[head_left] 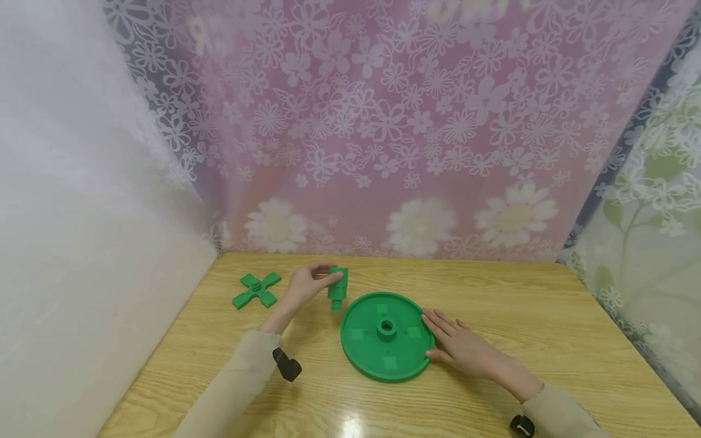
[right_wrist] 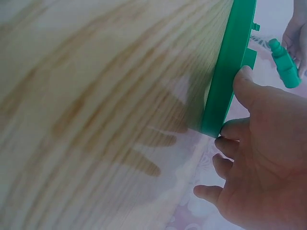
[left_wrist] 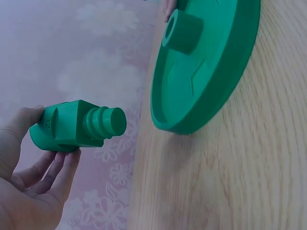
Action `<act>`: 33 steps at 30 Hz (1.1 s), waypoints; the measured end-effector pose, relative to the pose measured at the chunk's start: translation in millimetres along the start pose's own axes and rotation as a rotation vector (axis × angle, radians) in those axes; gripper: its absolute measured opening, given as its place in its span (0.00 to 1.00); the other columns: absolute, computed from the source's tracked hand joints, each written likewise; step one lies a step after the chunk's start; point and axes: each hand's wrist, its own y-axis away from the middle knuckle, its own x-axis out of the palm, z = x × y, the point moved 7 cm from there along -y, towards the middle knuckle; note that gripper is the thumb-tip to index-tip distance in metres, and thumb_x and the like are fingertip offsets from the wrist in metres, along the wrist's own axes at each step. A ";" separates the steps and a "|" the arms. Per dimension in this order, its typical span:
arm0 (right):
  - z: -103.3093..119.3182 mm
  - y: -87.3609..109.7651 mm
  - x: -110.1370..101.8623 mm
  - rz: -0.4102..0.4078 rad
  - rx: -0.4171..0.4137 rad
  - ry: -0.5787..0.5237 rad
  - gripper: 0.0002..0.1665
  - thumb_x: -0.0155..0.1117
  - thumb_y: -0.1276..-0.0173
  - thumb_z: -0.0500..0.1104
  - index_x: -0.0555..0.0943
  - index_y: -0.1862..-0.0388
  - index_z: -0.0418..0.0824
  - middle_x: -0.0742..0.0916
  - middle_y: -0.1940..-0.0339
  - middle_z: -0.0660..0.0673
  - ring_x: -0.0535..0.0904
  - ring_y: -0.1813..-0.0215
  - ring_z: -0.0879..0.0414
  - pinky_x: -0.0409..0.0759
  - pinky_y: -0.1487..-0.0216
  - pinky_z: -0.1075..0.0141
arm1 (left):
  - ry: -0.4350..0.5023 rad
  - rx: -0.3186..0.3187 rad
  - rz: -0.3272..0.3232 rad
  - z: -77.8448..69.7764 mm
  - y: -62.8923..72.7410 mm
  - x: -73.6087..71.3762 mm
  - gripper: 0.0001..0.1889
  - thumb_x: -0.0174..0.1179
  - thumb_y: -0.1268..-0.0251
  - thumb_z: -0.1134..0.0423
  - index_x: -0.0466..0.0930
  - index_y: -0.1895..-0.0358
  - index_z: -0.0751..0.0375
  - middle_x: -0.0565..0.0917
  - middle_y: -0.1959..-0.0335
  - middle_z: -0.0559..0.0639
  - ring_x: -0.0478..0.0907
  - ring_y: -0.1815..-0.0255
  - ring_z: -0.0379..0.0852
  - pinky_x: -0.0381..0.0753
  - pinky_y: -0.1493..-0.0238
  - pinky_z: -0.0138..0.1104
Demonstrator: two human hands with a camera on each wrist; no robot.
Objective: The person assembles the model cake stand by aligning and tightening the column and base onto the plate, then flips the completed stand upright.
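Note:
Between thumb and fingers, my left hand (head_left: 311,286) holds a green threaded post (head_left: 338,287) above the table, its screw end pointing down. The left wrist view shows that post (left_wrist: 67,125) with a blocky body and a coarse thread at one end. Just right of it a round green tray-like base (head_left: 372,366) lies flat, with a raised rim and a central threaded socket (head_left: 386,329). My right hand (head_left: 465,348) rests at the right side of the base, fingers extended, thumb and fingertips touching the rim. In the right wrist view the thumb lies against the rim (right_wrist: 225,81).
A green cross-shaped piece (head_left: 256,289) with a short threaded stub lies on the wooden table (head_left: 493,292), left of my left hand. Flowered curtains (head_left: 383,121) hang behind the table, and a white sheet (head_left: 98,213) hangs along its left side.

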 end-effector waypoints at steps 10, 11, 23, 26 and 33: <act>-0.7 0.1 0.5 0.005 0.004 0.005 0.46 0.55 0.22 0.59 0.56 0.19 0.31 0.59 0.18 0.33 0.53 0.20 0.34 0.58 0.28 0.28 | 0.067 0.090 0.012 -17.6 7.5 17.5 0.26 0.69 0.34 0.46 0.80 0.36 0.52 0.82 0.39 0.53 0.80 0.39 0.54 0.83 0.41 0.49; -0.8 0.0 0.4 0.005 0.004 0.005 0.46 0.55 0.22 0.59 0.56 0.19 0.31 0.59 0.18 0.33 0.53 0.20 0.34 0.58 0.28 0.28 | 0.074 0.097 0.012 -18.4 8.0 19.3 0.26 0.69 0.34 0.47 0.80 0.36 0.52 0.82 0.39 0.53 0.80 0.39 0.54 0.83 0.41 0.49; -3.7 -1.0 2.5 -0.004 0.004 0.010 0.46 0.55 0.21 0.59 0.56 0.19 0.31 0.59 0.18 0.33 0.52 0.19 0.34 0.57 0.28 0.28 | 0.155 0.212 0.073 -32.2 16.4 46.2 0.24 0.70 0.33 0.57 0.79 0.36 0.56 0.82 0.40 0.55 0.81 0.39 0.54 0.85 0.44 0.38; -3.3 -1.3 2.5 -0.003 0.002 0.021 0.45 0.55 0.21 0.59 0.56 0.19 0.32 0.59 0.18 0.34 0.53 0.19 0.34 0.57 0.28 0.28 | 0.174 0.235 0.096 -36.6 19.3 54.6 0.25 0.70 0.34 0.59 0.78 0.35 0.60 0.82 0.40 0.56 0.81 0.39 0.55 0.84 0.42 0.37; -1.4 -0.8 2.4 -0.003 0.000 0.045 0.45 0.55 0.21 0.58 0.57 0.20 0.31 0.60 0.18 0.33 0.54 0.20 0.34 0.59 0.29 0.28 | 0.262 0.260 0.164 -43.3 24.5 73.7 0.24 0.70 0.35 0.65 0.78 0.36 0.63 0.81 0.40 0.60 0.81 0.39 0.58 0.84 0.42 0.36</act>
